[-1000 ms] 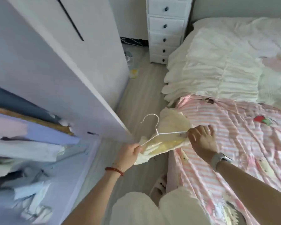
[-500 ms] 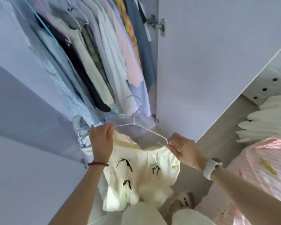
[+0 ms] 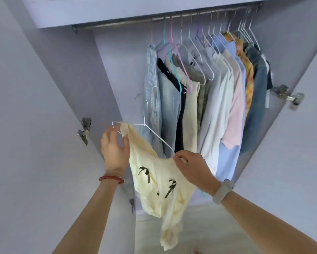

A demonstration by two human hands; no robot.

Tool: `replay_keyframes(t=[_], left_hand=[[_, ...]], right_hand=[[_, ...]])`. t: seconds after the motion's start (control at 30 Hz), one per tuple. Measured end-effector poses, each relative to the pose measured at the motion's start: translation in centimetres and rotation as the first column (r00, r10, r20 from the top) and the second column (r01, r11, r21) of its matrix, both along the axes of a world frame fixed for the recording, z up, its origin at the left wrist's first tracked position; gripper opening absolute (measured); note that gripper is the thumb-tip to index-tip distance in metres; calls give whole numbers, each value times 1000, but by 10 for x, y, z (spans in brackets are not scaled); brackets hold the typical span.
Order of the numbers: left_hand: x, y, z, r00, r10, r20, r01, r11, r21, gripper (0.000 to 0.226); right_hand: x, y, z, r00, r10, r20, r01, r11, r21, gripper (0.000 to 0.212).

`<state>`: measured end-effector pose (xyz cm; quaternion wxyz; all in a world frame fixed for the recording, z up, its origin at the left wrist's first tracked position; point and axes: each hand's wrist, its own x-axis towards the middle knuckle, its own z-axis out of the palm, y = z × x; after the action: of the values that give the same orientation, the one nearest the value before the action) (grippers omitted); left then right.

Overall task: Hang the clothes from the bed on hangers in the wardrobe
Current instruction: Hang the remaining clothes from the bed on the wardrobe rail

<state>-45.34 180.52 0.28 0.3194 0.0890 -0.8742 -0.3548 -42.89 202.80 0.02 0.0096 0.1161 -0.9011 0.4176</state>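
Lifted from bed to open wardrobe [image 3: 44,107]: left hand [image 3: 113,149] and right hand [image 3: 192,167] pinching hanger [image 3: 159,137] ends under cream top [image 3: 159,180], ready for rail [image 3: 128,22].

no readable text, no labels, brands, numbers or signs anywhere in view

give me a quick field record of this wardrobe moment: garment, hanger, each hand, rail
garment: cream top with small black bows, draped on the hanger, not on the rail
hanger: white wire hanger, tilted, held below the rail
left hand: left hand pinches the hanger's left end
right hand: right hand pinches the hanger's right end and the cloth
rail: metal rail, hung clothes bunched right, bare on the left
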Motion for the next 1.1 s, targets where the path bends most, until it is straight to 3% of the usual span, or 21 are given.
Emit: replay_keyframes(t=[0.17,0.27,0.37,0.43,0.53,0.7,0.9,1.1], left_hand=[[-37,-6,41,993,54,-109,-50,998,42,43],[-73,-11,72,975,103,-197,-104,995,1,44],[-106,-14,110,949,123,-290,-155,984,-91,54],[-126,-15,135,919,130,-373,-220,953,-209,53],[-151,-13,170,884,157,-441,-340,864,-372,61],[-186,-20,188,901,221,-372,-400,755,-520,71],[-195,-25,182,887,219,-407,-422,742,-520,77],[-190,-22,176,892,163,-422,-373,793,-481,78]], right_hand=[[-78,-50,24,987,3,-161,-18,995,-94,19],[-127,-74,55,987,-1,-161,-30,981,-190,28],[-174,-95,90,988,-52,-146,8,959,-285,43],[-205,-108,107,985,-91,-146,40,946,-320,42],[-242,-121,124,970,-153,-188,91,950,-300,30],[-287,-131,138,959,-219,-179,174,955,-239,25],[-306,-143,116,969,-246,-18,239,954,-182,27],[-295,-130,90,964,-196,-181,172,975,-141,27]])
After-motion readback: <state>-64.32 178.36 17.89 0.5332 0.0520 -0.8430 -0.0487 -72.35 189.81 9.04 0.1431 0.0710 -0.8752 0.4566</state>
